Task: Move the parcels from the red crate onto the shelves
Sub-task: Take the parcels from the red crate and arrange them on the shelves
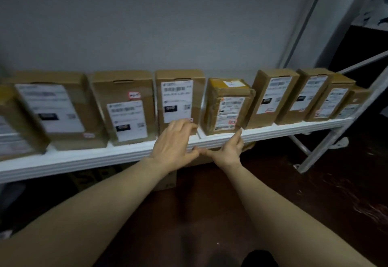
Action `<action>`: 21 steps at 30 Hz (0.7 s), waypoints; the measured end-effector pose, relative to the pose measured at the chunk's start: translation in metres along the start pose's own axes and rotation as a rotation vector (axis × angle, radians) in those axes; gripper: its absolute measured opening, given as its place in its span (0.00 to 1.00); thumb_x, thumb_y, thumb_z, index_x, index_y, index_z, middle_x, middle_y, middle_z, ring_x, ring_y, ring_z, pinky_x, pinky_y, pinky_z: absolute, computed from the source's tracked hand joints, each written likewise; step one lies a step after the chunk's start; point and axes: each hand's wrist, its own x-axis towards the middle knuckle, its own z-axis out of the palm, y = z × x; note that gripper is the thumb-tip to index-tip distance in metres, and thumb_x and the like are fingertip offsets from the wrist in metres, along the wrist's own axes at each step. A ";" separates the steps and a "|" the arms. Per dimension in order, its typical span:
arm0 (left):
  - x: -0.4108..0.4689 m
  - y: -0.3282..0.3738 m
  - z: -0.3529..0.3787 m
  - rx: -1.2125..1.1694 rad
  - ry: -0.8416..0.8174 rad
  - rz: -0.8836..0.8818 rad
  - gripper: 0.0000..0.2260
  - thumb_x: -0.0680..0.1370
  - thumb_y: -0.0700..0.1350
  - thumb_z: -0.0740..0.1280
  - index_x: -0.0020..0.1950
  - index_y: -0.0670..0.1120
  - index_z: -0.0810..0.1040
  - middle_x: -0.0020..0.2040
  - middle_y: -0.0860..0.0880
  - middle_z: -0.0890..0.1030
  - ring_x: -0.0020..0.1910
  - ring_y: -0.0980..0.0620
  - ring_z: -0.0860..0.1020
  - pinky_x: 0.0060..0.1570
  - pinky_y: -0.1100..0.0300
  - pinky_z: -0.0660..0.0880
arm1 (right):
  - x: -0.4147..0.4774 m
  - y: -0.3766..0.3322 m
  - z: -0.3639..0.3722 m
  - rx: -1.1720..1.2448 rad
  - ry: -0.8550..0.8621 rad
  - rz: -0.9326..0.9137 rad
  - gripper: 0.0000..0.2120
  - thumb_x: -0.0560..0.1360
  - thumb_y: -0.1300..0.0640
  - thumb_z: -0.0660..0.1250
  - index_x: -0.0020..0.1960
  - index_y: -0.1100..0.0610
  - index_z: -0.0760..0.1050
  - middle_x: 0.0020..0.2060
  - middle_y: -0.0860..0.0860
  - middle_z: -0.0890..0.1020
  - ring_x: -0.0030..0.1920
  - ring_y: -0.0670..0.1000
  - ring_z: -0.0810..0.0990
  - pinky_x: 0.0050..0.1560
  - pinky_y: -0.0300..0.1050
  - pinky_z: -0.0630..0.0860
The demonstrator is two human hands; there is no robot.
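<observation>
On the shelf (pixel 105 157) the taped parcel (pixel 226 107) looks skewed; left hand (pixel 174 142) and right hand (pixel 227 153) loose, gripping nothing; nudge its corner square, gently

Probably a stockroom: labelled parcels (pixel 180 96), shelf (pixel 126 153).

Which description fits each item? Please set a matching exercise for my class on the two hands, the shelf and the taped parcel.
Column one:
1. left hand
2. right hand
3. shelf
4. taped parcel

Column two:
A. white
B. yellow tape across its top
C. forefinger at the taped parcel's lower right corner
D. fingers straight at the foot of a plain upright box

Pairs: 1-D, 2-C, 3-A, 4-B.
</observation>
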 end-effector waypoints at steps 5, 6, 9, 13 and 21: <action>-0.055 -0.047 -0.023 0.010 0.013 -0.115 0.25 0.75 0.52 0.65 0.71 0.47 0.67 0.67 0.49 0.69 0.67 0.50 0.66 0.64 0.59 0.63 | -0.039 -0.023 0.054 0.012 -0.044 -0.021 0.66 0.59 0.42 0.80 0.77 0.55 0.34 0.76 0.57 0.44 0.76 0.59 0.46 0.74 0.56 0.53; -0.065 -0.056 -0.028 0.016 0.025 -0.140 0.24 0.76 0.52 0.65 0.70 0.48 0.68 0.67 0.49 0.70 0.67 0.50 0.66 0.64 0.59 0.64 | -0.047 -0.030 0.063 0.012 -0.029 -0.056 0.63 0.61 0.42 0.79 0.77 0.56 0.37 0.76 0.57 0.46 0.76 0.59 0.48 0.74 0.56 0.53; -0.095 -0.085 -0.045 0.032 0.092 -0.231 0.20 0.74 0.51 0.66 0.65 0.48 0.72 0.62 0.49 0.72 0.63 0.50 0.68 0.60 0.59 0.65 | -0.071 -0.048 0.092 0.016 0.091 -0.242 0.44 0.67 0.46 0.76 0.73 0.60 0.57 0.70 0.58 0.61 0.71 0.60 0.59 0.70 0.55 0.60; -0.140 -0.124 -0.066 0.069 0.240 -0.404 0.17 0.70 0.49 0.71 0.55 0.44 0.74 0.54 0.46 0.73 0.57 0.46 0.71 0.54 0.58 0.67 | -0.109 -0.062 0.141 -0.009 0.128 -0.547 0.22 0.70 0.44 0.68 0.53 0.59 0.69 0.54 0.57 0.71 0.60 0.59 0.69 0.58 0.54 0.66; -0.214 -0.199 -0.101 0.051 0.501 -0.822 0.42 0.70 0.57 0.72 0.76 0.43 0.54 0.74 0.40 0.55 0.73 0.42 0.53 0.71 0.49 0.54 | -0.154 -0.114 0.225 -0.211 -0.091 -1.185 0.21 0.73 0.58 0.69 0.64 0.55 0.67 0.64 0.59 0.70 0.66 0.58 0.67 0.63 0.58 0.70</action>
